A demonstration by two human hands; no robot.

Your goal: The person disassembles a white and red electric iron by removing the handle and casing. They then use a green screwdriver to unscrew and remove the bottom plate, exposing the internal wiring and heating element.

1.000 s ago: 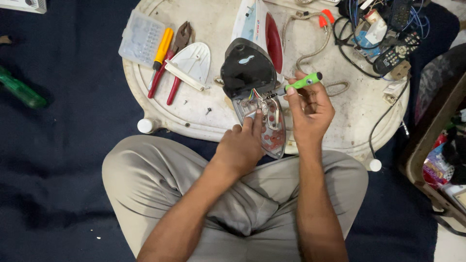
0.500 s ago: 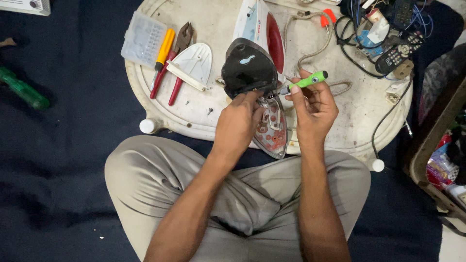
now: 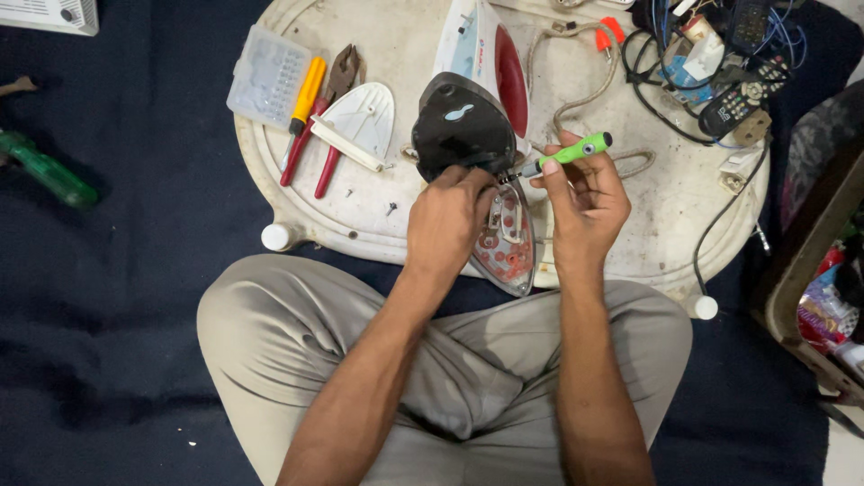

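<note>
Head view, looking straight down: I've got both hands at work on an opened clothes iron (image 3: 504,236) that lies at the near edge of a round white counter (image 3: 396,225), just above my folded knees. The left hand (image 3: 447,220) is curled closed over the iron where its dark upper housing (image 3: 461,126) meets the exposed base, fingers pressed in at that seam. The right hand (image 3: 585,202) is pinched shut around a green-handled screwdriver (image 3: 569,153), tip aimed left into the same spot, right beside the left fingertips.

Off to the left of the counter sit red-handled pliers (image 3: 328,117), a yellow-handled screwdriver (image 3: 306,94), a white cover plate (image 3: 360,121) and a clear bit case (image 3: 268,81). A second iron, white and red (image 3: 490,58), lies behind, with a tangle of cables and remotes (image 3: 711,72) at far right.

Risk, as I read it: the screwdriver tip is working very close to the left fingers, so a slip off whatever it bears on could jab them. Two tiny loose screws (image 3: 391,209) lie on the bare counter (easy to brush off onto the dark floor (image 3: 135,297) with a wrist). And the iron overhangs the counter's edge toward my lap; if the left hand eases its hold, it could tip.
</note>
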